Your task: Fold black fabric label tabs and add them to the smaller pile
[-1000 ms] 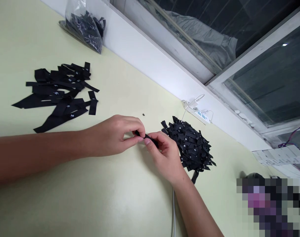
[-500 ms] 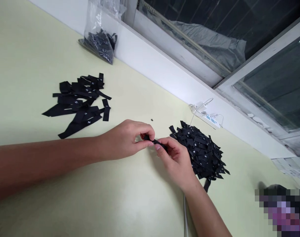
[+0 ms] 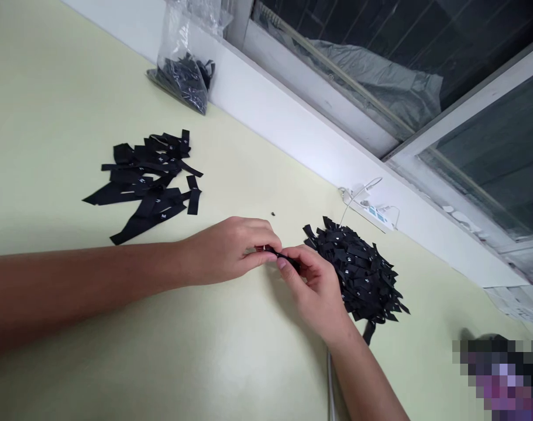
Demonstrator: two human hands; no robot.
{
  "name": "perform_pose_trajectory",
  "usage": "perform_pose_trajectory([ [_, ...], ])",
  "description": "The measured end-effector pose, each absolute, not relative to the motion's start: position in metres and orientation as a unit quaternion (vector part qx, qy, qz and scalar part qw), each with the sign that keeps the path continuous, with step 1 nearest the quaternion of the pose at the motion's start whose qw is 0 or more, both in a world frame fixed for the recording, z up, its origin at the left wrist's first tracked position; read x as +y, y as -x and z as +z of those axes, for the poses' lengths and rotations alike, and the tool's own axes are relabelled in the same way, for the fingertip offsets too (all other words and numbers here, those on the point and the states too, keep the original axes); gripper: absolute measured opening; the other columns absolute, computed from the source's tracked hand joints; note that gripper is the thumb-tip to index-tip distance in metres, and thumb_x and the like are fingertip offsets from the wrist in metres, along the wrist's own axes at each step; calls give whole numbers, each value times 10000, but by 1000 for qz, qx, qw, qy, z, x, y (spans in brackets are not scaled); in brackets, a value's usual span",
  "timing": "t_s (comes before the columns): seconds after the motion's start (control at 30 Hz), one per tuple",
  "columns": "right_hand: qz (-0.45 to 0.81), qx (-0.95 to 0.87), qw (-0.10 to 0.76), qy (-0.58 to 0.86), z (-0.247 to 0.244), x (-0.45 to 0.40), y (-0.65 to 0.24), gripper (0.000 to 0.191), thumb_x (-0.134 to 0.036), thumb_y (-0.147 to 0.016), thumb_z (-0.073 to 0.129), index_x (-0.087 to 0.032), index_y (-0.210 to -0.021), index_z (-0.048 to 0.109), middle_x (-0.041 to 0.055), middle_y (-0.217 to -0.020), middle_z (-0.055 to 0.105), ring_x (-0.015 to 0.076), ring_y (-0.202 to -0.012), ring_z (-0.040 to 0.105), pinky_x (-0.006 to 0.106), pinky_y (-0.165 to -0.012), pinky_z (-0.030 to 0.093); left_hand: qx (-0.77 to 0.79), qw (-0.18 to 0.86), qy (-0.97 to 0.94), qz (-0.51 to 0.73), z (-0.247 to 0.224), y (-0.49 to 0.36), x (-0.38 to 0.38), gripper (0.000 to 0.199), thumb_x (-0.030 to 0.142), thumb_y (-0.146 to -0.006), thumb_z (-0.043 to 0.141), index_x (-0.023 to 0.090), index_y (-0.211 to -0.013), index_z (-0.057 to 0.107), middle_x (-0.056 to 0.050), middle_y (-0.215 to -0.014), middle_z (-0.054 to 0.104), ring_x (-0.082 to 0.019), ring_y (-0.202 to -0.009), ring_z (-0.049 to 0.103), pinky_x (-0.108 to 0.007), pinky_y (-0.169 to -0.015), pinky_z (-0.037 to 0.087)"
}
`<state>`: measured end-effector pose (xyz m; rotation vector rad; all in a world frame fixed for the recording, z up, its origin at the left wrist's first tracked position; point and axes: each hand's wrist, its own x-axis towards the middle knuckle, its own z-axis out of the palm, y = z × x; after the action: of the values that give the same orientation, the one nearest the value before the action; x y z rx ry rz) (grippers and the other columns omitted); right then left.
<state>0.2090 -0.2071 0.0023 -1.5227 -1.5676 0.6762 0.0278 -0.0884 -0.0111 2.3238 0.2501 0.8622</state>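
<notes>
Between my two hands is a small black fabric strip (image 3: 292, 261), partly covered by fingers. My left hand (image 3: 235, 248) pinches one end with thumb and forefinger. The other end is held by my right hand (image 3: 314, 286), its thumb lying along the strip. Both hands are close together above the pale table. Just right of my right hand lies a dense heap of black strips (image 3: 363, 269) with small white marks. Beyond my left forearm, a looser group of black strips (image 3: 152, 181) is spread on the table.
A clear plastic bag (image 3: 182, 76) with black strips inside stands against the white wall ledge. A power strip (image 3: 367, 210) with cables lies behind the heap. A white cable (image 3: 330, 380) runs under my right arm. A tiny dark scrap (image 3: 272, 214) lies beyond my hands.
My left hand has shifted slightly right along the strip, closer to my right hand, so less of the strip shows. The view has moved a little.
</notes>
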Motion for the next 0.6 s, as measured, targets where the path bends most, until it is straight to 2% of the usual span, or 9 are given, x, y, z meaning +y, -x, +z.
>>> perform_pose_trajectory([
  [0.37,199,-663,384,610,5,-209,-208,147,-215,-946,622,-209,-986,764,27,-840,695,141,-721,589,275,-591,431,129,301,-888,323,-7,-29,-93,104,143,-911,573,185,-858,652,12,-825,656,-99,-723,581,-226,-655,416],
  [0.6,200,-663,395,604,6,-208,-206,157,-208,-938,629,-207,-1011,769,24,-849,697,135,-717,588,279,-593,449,129,282,-895,321,-7,-30,-94,101,168,-911,523,194,-880,615,-8,-869,661,-141,-808,593,-254,-702,428],
])
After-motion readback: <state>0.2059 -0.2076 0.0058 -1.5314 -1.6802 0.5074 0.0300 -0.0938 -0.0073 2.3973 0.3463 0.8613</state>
